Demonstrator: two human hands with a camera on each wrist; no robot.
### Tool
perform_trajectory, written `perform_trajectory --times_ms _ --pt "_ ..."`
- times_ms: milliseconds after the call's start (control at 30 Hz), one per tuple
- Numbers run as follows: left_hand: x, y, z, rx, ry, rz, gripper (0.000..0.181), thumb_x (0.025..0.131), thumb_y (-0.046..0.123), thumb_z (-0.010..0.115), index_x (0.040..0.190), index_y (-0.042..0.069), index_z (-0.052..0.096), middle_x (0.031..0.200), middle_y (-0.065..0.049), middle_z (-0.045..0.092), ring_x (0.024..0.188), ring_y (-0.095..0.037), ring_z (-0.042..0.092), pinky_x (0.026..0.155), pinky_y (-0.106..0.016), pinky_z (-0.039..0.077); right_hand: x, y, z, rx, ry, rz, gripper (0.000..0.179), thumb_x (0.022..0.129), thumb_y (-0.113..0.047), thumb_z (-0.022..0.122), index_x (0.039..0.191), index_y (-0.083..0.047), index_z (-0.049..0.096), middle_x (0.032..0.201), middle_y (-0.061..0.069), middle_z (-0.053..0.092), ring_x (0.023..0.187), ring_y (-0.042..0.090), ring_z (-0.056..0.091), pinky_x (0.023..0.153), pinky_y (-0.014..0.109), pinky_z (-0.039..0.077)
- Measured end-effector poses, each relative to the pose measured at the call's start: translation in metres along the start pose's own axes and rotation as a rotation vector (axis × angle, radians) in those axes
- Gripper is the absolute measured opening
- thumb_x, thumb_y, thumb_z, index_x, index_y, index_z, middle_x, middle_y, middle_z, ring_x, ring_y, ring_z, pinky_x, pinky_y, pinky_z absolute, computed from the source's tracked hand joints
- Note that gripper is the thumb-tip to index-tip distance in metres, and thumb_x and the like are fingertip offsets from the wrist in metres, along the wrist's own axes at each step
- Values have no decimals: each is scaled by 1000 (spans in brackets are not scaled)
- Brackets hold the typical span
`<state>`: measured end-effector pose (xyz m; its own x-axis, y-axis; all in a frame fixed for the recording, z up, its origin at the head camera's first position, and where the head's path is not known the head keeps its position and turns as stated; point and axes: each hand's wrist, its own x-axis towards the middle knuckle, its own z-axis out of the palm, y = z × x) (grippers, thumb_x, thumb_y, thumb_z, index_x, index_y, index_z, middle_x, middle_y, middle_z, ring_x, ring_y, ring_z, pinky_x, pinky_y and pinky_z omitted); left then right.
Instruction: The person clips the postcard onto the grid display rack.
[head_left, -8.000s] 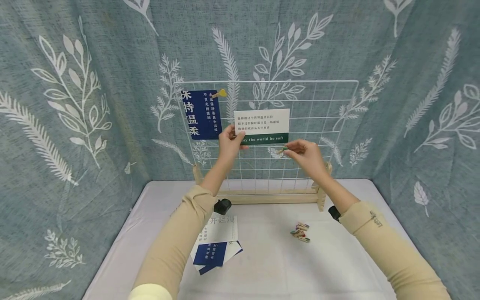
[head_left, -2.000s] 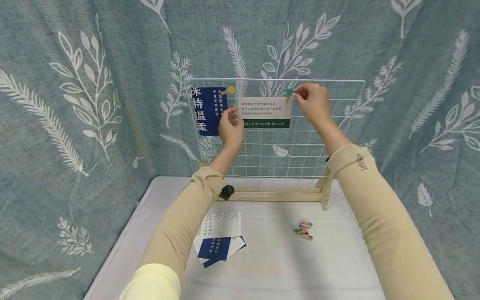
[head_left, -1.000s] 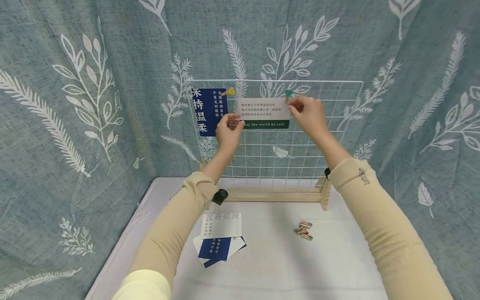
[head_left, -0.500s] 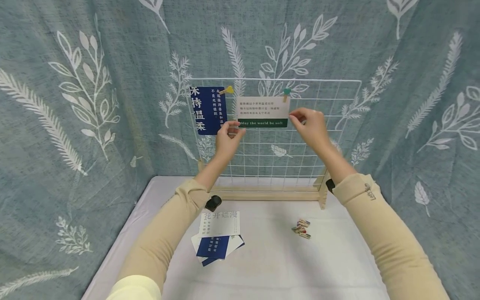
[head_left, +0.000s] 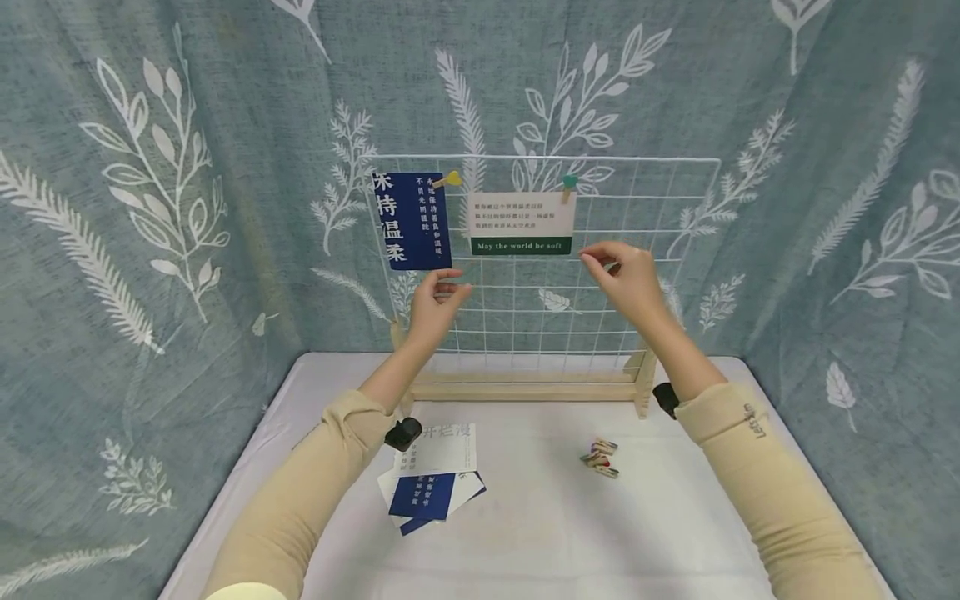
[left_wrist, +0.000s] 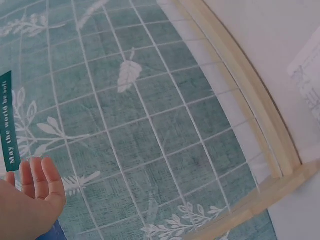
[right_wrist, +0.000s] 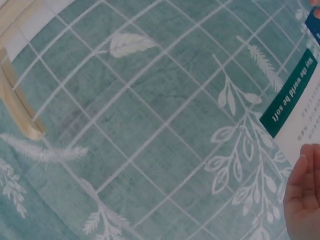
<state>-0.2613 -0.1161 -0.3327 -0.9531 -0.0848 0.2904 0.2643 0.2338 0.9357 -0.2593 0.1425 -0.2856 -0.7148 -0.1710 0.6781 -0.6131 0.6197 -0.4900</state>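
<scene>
A blue-green curtain point(head_left: 390, 75) closes off the back and both sides, printed with white leaves point(head_left: 840, 386) (some feathery as ferns, some branching, some single). It hangs in soft vertical folds, plainest towards the corners. The white table point(head_left: 540, 533) reaches back to it, its surface faintly creased. The light is soft, with a blurred shadow point(head_left: 637, 517) on the table.

My pale table point(head_left: 540, 533) carries a grid rack point(head_left: 525, 392) mid-frame. Cards point(head_left: 426, 493) lie lower left of centre, clothespins point(head_left: 600, 461) lower right.
</scene>
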Motion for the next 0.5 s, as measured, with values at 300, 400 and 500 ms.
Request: perform_trajectory --times_ms 300,400,500 --pt "-15 1 1 -35 -42 -42 32 93 13 59 121 -1 53 97 -9 58 67 0 51 65 -19 49 -30 7 4 1 -5 -8 17 91 -6 59 99 7 68 91 21 70 78 29 64 61 11 43" --pt "-22 -2 1 -59 -53 -40 30 93 11 58 121 -1 54 95 -7 57 67 -1 51 63 -17 47 -39 8 10 7 -12 -24 17 91 -6 60 98 7 68 91 20 70 76 28 64 62 15 47" --pt "-28 -9 -1 -80 -48 -34 29 93 10 57 119 -1 54 93 -4 56 67 -1 51 64 -18 47 -47 9 15 9 -7 -40 16 90 -5 61 97 6 69 89 19 71 75 27 64 62 21 50"
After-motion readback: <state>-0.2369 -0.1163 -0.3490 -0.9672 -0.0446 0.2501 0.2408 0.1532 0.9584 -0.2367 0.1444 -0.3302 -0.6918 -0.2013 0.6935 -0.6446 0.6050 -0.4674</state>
